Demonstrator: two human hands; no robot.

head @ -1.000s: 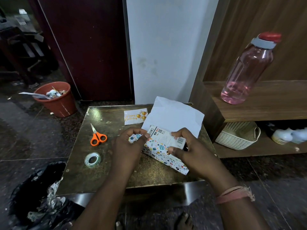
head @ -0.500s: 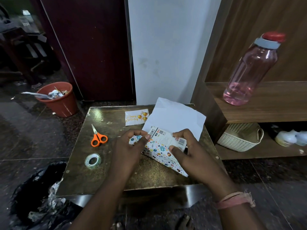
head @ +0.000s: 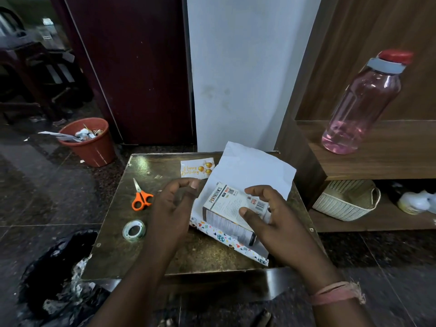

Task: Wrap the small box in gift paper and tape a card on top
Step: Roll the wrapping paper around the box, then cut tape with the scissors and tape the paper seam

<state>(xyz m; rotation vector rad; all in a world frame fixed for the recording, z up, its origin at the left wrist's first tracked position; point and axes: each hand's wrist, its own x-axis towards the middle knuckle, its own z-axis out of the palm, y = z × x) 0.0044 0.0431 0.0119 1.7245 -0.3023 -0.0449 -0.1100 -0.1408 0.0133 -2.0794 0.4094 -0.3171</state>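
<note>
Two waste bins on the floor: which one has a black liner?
The black-lined bin at the table's near left corner. The other, a terracotta-orange plastic bucket by the maroon door, shows no liner.

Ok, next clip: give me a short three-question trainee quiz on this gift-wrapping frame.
1. True or false: the small box is fully covered by the gift paper.
2. Which lies nearer the tape roll: A) scissors, B) birthday card, C) pink bottle?
3. Fill in: the box lies on the paper's ____ side.

Key: 1 false, the box is bare. 2 A. 3 white.
</note>
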